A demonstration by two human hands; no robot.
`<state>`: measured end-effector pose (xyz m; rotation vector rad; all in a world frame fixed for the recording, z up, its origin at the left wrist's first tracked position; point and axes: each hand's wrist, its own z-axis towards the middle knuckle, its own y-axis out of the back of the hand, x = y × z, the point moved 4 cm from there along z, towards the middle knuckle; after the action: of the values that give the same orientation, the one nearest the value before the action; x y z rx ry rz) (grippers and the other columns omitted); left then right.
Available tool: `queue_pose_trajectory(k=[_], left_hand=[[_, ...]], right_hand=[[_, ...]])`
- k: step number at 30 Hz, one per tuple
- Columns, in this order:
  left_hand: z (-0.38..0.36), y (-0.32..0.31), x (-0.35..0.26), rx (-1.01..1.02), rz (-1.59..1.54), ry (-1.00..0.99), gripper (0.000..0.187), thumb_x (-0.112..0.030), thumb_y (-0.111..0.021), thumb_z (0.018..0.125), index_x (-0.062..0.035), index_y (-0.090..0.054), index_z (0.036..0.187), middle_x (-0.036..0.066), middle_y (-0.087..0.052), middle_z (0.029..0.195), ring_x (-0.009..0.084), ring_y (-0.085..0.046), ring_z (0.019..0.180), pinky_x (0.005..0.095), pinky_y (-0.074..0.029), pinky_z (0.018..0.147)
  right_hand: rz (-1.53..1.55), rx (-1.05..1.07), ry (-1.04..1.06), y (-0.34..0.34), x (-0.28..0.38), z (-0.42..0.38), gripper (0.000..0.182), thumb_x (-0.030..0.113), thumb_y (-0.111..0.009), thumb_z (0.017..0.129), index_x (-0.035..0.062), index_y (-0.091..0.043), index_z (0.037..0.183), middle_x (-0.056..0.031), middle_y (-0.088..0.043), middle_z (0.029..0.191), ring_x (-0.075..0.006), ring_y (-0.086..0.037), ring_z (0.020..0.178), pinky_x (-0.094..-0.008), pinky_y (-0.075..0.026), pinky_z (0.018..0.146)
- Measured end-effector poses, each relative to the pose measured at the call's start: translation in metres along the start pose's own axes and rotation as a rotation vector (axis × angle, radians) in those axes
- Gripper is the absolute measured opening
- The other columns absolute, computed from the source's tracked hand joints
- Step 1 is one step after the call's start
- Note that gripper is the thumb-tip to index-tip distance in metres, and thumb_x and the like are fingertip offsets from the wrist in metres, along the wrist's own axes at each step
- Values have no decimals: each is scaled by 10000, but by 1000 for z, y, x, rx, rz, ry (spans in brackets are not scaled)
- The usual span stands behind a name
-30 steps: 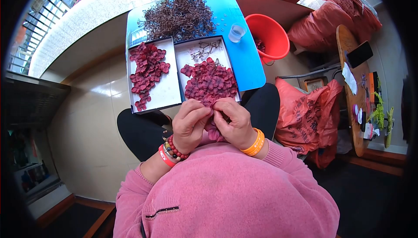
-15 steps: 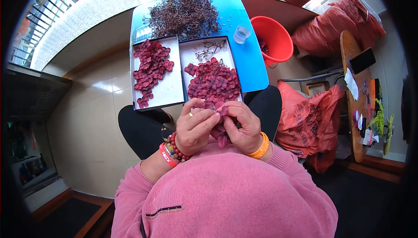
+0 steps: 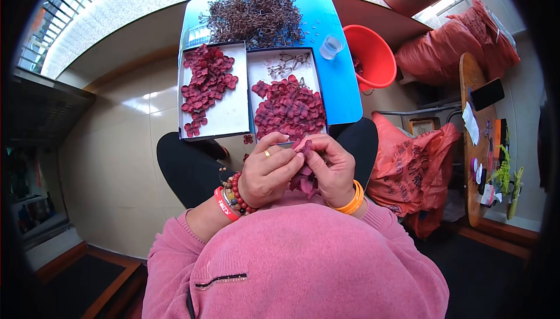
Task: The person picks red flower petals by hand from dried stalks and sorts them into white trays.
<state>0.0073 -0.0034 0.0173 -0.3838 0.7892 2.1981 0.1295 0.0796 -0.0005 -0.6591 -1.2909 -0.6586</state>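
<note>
Close to my chest, my left hand (image 3: 270, 170) and my right hand (image 3: 331, 170) meet around a cluster of dark pink artificial flowers (image 3: 304, 180). Both hands are closed, with fingers pinching the petals at the top; whatever thin stem may be inside is hidden. Just beyond them stands a box (image 3: 319, 79) with a heap of loose dark red fabric blossoms (image 3: 290, 109) and a few brown stems (image 3: 288, 65). Left of it, a second white-lined box (image 3: 233, 109) holds more red blossoms (image 3: 205, 85) in a long pile.
A blue table (image 3: 344, 100) carries a tangled pile of brown stems (image 3: 255, 15) and a clear plastic cup (image 3: 331, 47). Beside it stands a red bucket (image 3: 382, 56). Red plastic bags (image 3: 408, 167) and a wooden table (image 3: 470, 202) with a phone (image 3: 486, 95) are at right.
The flower cluster has turned slightly between my fingers, showing more petals below. The view has shifted a little. A few blossoms below the boxes have come into sight.
</note>
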Motion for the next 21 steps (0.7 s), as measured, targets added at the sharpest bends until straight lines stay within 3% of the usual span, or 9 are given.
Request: queue_pose_trajectory(k=[4, 6, 12, 16, 18, 21], left_hand=[[0, -1, -1, 55, 71, -16, 297, -25, -646, 653, 53, -626, 939, 107, -598, 862, 212, -588, 701, 420, -474, 820], [0, -1, -1, 54, 53, 30, 257, 22, -640, 674, 35, -641, 930, 113, -606, 842, 221, -587, 684, 431, -473, 828], [-8, -7, 7, -26, 40, 55, 315, 25, -661, 631, 17, -645, 946, 104, -591, 846, 236, -569, 697, 415, -470, 788], [-9, -6, 10, -57, 84, 107, 364, 30, -671, 608, -6, -652, 970, 97, -585, 833, 246, -561, 723, 414, -466, 770], [-7, -3, 8, -60, 78, 154, 316, 59, -656, 660, -6, -654, 969, 93, -579, 820, 244, -559, 737, 400, -466, 771], [-3, 4, 5, -76, 10, 203, 276, 94, -622, 710, 3, -646, 969, 91, -571, 815, 222, -555, 747, 364, -468, 782]], right_hand=[[137, 36, -276, 2, -6, 0, 78, 25, -561, 922, -12, -605, 974, -26, -614, 952, -50, -553, 830, -186, -455, 725], [177, 58, -347, 4, -15, 0, 96, 43, -563, 927, -6, -616, 992, -13, -621, 940, -36, -545, 826, -180, -452, 716], [179, 24, -332, 1, -19, 3, 92, 41, -567, 927, 3, -624, 989, 3, -615, 918, -32, -536, 812, -181, -448, 717], [113, -26, -208, 2, -24, 8, 78, 56, -574, 929, 18, -616, 984, 25, -585, 902, -29, -525, 816, -175, -443, 724], [56, -39, -171, 3, -24, 9, 72, 62, -577, 930, 26, -611, 983, 34, -573, 897, -25, -518, 813, -169, -438, 719], [290, 7, -413, 1, -27, 5, 80, 79, -572, 939, 26, -604, 988, 34, -575, 900, -17, -510, 811, -162, -431, 712]])
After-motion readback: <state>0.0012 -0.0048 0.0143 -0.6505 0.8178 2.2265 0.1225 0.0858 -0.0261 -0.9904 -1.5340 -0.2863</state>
